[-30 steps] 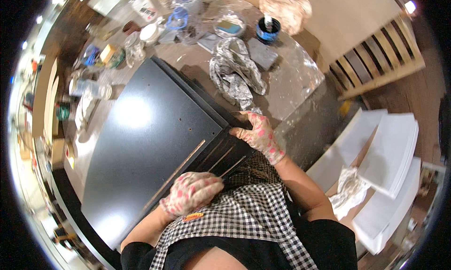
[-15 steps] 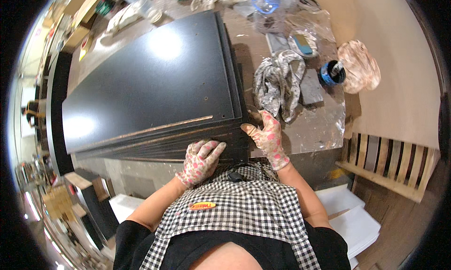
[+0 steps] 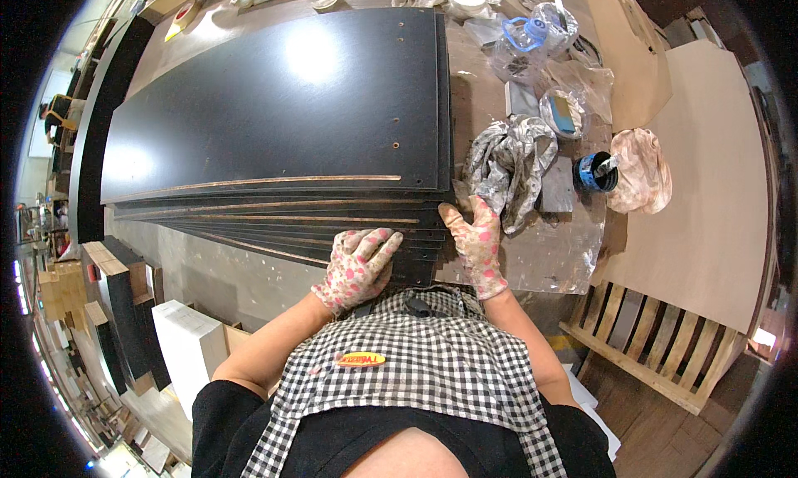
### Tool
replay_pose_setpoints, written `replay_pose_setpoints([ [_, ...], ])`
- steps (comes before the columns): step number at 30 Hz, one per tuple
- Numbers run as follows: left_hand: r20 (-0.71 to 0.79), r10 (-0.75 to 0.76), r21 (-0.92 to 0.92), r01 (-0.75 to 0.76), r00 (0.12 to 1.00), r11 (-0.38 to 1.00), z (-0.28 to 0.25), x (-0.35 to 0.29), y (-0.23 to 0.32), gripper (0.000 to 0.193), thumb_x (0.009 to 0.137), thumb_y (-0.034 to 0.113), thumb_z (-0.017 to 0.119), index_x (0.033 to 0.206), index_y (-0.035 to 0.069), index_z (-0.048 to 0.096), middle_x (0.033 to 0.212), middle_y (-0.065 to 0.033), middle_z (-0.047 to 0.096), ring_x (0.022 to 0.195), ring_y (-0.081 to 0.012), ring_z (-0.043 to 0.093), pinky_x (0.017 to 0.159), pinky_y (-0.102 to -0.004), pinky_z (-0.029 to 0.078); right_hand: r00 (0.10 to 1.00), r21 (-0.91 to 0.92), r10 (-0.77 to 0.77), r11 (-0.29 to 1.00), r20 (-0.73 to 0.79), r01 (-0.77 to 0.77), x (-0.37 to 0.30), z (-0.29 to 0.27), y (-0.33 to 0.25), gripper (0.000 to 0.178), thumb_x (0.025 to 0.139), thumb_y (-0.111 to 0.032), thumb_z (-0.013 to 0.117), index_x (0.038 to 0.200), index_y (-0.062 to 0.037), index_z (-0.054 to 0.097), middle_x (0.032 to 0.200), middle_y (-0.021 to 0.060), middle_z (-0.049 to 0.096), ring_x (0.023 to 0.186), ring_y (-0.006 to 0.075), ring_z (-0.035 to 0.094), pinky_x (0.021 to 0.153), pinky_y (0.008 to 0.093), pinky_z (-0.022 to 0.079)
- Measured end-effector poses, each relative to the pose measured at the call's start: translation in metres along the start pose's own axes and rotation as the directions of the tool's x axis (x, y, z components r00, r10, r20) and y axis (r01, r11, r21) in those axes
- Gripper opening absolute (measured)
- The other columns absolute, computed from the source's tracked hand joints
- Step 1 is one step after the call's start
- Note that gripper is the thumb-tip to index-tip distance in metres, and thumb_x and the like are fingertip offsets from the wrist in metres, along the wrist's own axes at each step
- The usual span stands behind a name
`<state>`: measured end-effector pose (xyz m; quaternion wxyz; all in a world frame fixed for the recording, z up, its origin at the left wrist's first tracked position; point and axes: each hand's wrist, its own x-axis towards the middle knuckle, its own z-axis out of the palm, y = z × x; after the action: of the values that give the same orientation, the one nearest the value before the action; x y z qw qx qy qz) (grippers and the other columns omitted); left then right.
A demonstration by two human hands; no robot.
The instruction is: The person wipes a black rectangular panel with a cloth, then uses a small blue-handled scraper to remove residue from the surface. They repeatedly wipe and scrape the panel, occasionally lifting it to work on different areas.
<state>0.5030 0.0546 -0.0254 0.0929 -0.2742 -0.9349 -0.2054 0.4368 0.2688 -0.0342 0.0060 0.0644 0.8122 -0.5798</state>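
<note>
Several black panels (image 3: 274, 112) lie stacked on the table, their front edges stepped like a fan toward me. Bare brown strips show along these edges, and small holes run near the top panel's right end. My left hand (image 3: 357, 266), in a pink-spotted pale glove, is curled over the lower panels' front edges, its thumb hidden. At the stack's right end my right hand (image 3: 476, 245), gloved alike, has its thumb against the panel ends and its fingers apart from it. Right beyond that hand lies a crumpled, stained grey rag (image 3: 511, 166).
On the table's right side are a blue-labelled black pot (image 3: 595, 172) holding a brush, a clear plastic jug (image 3: 521, 50) and a grey flat block (image 3: 557, 185). A stained cloth bundle (image 3: 640, 172) lies beside the pot. A slatted wooden pallet (image 3: 657, 345) stands at right.
The panels' front edges are spread further apart in steps, and the top panel sits farther from me. Both hands stay at the stack's near right corner. The view has shifted slightly.
</note>
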Motion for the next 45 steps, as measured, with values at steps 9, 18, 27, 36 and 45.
replay_pose_setpoints([
  [9, -0.017, -0.016, -0.004, 0.016, 1.0, 1.0, 0.0, 0.0, 0.005, 0.056, 0.068, 0.008, 0.066, 0.123, 0.008, 0.057, 0.123, -0.0086, 0.056, 0.108, -0.0273, 0.054, 0.09, -0.0446, 0.043, 0.967, -0.003, -0.182, 0.983, 0.175, 0.186, -0.002, -0.013, 0.009, 0.04, 0.082, -0.015, 0.076, 0.111, 0.0062, 0.057, 0.087, 0.0006, 0.062, 0.076, 0.0072, 0.052, 0.071, 0.0236, 0.047],
  [18, -0.056, -0.114, -0.05, 0.111, 0.992, 0.993, 0.004, 0.006, 0.015, 0.05, 0.073, 0.017, 0.073, 0.12, 0.011, 0.057, 0.121, -0.0068, 0.053, 0.109, -0.0294, 0.05, 0.09, -0.0473, 0.039, 0.976, -0.12, -0.085, 0.987, 0.203, 0.111, -0.004, -0.015, 0.003, 0.063, 0.076, -0.028, 0.08, 0.12, 0.0107, 0.056, 0.105, 0.0224, 0.067, 0.093, 0.027, 0.067, 0.082, 0.0348, 0.052],
  [27, -0.167, -0.083, -0.037, 0.078, 0.983, 0.996, 0.015, 0.017, 0.008, 0.048, 0.067, 0.014, 0.078, 0.111, 0.013, 0.058, 0.107, -0.0056, 0.058, 0.098, -0.0282, 0.055, 0.084, -0.0452, 0.042, 0.974, -0.116, -0.201, 0.97, 0.105, 0.212, 0.002, -0.01, -0.006, 0.043, 0.084, -0.019, 0.074, 0.112, 0.0102, 0.06, 0.096, 0.014, 0.07, 0.085, 0.0164, 0.064, 0.078, 0.029, 0.05],
  [36, -0.162, -0.122, -0.068, 0.112, 0.979, 0.991, 0.013, 0.019, 0.007, 0.042, 0.068, 0.013, 0.077, 0.106, 0.014, 0.06, 0.105, -0.0041, 0.058, 0.098, -0.0269, 0.054, 0.084, -0.0434, 0.042, 0.993, -0.032, 0.061, 0.998, 0.103, -0.058, -0.022, -0.012, 0.018, 0.026, 0.088, -0.02, 0.071, 0.092, 0.0048, 0.065, 0.071, -0.0028, 0.06, 0.065, 0.0051, 0.05, 0.06, 0.0251, 0.042],
  [45, -0.178, -0.106, -0.068, 0.095, 0.978, 0.993, 0.016, 0.024, 0.004, 0.039, 0.068, 0.016, 0.077, 0.103, 0.016, 0.06, 0.104, -0.0021, 0.058, 0.098, -0.0249, 0.054, 0.084, -0.0428, 0.041, 0.973, -0.134, 0.135, 0.985, 0.188, -0.111, -0.024, -0.014, -0.009, 0.028, 0.089, -0.025, 0.066, 0.092, 0.0029, 0.065, 0.073, 0.0109, 0.066, 0.063, 0.0178, 0.059, 0.061, 0.0331, 0.046],
])
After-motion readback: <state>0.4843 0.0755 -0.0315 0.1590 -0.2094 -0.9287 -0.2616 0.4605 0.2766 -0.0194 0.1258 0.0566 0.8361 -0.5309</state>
